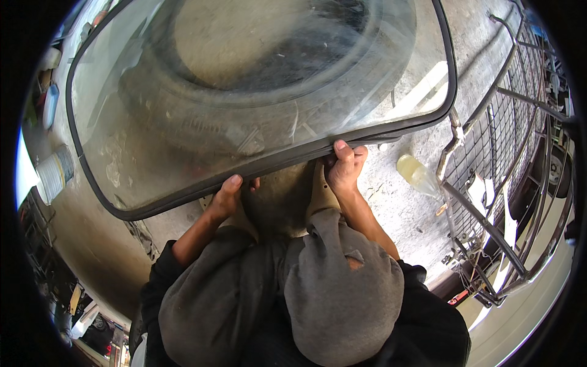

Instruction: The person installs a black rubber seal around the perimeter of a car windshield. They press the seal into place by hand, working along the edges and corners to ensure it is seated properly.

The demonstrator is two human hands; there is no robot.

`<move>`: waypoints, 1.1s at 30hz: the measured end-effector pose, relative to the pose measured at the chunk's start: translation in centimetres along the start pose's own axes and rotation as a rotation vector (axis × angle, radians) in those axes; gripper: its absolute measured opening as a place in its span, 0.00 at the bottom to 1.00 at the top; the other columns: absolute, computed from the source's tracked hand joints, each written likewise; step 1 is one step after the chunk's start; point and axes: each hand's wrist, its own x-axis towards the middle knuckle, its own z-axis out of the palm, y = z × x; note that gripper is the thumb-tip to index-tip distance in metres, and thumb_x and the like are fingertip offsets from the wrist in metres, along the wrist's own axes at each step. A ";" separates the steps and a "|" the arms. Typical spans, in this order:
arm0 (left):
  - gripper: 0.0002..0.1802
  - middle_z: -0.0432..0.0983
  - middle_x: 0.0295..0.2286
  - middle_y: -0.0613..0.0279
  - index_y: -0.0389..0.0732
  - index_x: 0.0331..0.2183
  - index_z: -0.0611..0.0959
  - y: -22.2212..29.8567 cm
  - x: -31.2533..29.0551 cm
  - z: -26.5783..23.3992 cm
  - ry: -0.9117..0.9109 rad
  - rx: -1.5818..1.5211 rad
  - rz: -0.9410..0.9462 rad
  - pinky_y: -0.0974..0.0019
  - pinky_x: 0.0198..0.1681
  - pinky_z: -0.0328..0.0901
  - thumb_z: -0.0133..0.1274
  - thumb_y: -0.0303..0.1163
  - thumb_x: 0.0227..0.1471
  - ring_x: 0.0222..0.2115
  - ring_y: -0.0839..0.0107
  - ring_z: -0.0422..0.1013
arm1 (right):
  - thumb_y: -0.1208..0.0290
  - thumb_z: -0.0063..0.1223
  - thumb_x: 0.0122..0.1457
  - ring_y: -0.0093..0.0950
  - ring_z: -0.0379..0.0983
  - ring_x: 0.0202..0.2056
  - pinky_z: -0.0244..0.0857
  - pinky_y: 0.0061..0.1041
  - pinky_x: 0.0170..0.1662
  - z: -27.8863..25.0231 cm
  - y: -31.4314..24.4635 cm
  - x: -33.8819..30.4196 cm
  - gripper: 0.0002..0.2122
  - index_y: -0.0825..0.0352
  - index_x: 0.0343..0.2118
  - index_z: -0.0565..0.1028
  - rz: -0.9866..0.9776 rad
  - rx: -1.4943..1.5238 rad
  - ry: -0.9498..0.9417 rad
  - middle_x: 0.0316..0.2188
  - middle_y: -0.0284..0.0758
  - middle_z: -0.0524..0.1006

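A large car window glass (140,153) with rounded corners lies in front of me, its near edge closest to my knees. Black rubber seal (177,194) runs around its rim; along the near right part the rubber looks doubled, with a loose-looking strip. My left hand (227,194) grips the near edge left of the middle, thumb on top and fingers underneath. Further right, my right hand (347,166) holds the same edge, its thumb pressed on the rubber and its fingers curled. What the hidden fingertips touch below the rim does not show.
Beneath the glass a big tyre (244,113) shows through. At the right stands a metal tube rack with wire mesh (489,140). A clear bottle with yellowish liquid (417,174) lies on the concrete floor beside it. A pale ribbed bucket (56,174) stands at the left.
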 end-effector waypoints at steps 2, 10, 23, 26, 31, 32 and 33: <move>0.32 0.70 0.28 0.61 0.37 0.33 0.75 0.4 0.1 0.0 -0.001 0.003 -0.010 0.68 0.33 0.57 0.39 0.60 0.48 0.30 0.71 0.65 | 0.71 0.57 0.49 0.17 0.60 0.18 0.58 0.20 0.20 -0.5 0.5 0.3 0.15 0.63 0.14 0.61 -0.029 -0.001 -0.014 0.15 0.29 0.66; 0.34 0.69 0.28 0.63 0.38 0.34 0.76 -0.1 0.1 -0.1 0.005 0.020 -0.024 0.68 0.32 0.57 0.40 0.62 0.46 0.30 0.72 0.64 | 0.71 0.57 0.47 0.19 0.61 0.17 0.56 0.20 0.20 -0.9 -0.1 0.4 0.14 0.64 0.14 0.63 0.013 0.138 -0.069 0.16 0.31 0.68; 0.37 0.70 0.30 0.60 0.37 0.37 0.76 -0.2 0.2 -0.6 -0.026 0.036 -0.041 0.67 0.34 0.56 0.40 0.64 0.45 0.31 0.70 0.64 | 0.71 0.54 0.48 0.20 0.62 0.15 0.59 0.21 0.19 -2.6 0.1 1.5 0.12 0.67 0.13 0.68 0.010 -0.003 -0.144 0.13 0.30 0.68; 0.37 0.70 0.30 0.60 0.36 0.36 0.76 -0.3 0.2 -0.6 -0.012 0.025 -0.038 0.67 0.34 0.56 0.40 0.64 0.45 0.32 0.70 0.64 | 0.69 0.54 0.49 0.22 0.65 0.15 0.61 0.21 0.20 -1.8 -1.2 1.2 0.10 0.69 0.17 0.71 0.066 0.141 -0.101 0.15 0.32 0.70; 0.37 0.69 0.30 0.60 0.36 0.36 0.76 -0.6 0.0 -0.9 -0.013 0.053 -0.036 0.66 0.35 0.56 0.39 0.64 0.46 0.32 0.70 0.64 | 0.69 0.53 0.47 0.20 0.63 0.16 0.57 0.21 0.20 -2.0 -2.1 1.4 0.12 0.68 0.13 0.67 0.028 -0.064 -0.057 0.13 0.30 0.67; 0.37 0.69 0.30 0.60 0.36 0.36 0.76 -0.4 0.1 -0.9 -0.022 0.066 -0.033 0.66 0.36 0.57 0.39 0.64 0.46 0.32 0.70 0.64 | 0.69 0.53 0.46 0.19 0.61 0.17 0.55 0.21 0.20 -2.5 -1.3 1.7 0.13 0.67 0.12 0.65 -0.017 -0.044 -0.041 0.12 0.29 0.65; 0.37 0.69 0.31 0.60 0.36 0.36 0.75 -0.3 0.2 -0.8 -0.031 0.078 -0.030 0.66 0.36 0.57 0.39 0.64 0.46 0.32 0.70 0.64 | 0.70 0.53 0.46 0.18 0.58 0.17 0.52 0.20 0.20 -3.5 0.2 2.3 0.14 0.67 0.10 0.63 -0.061 -0.023 -0.025 0.12 0.27 0.64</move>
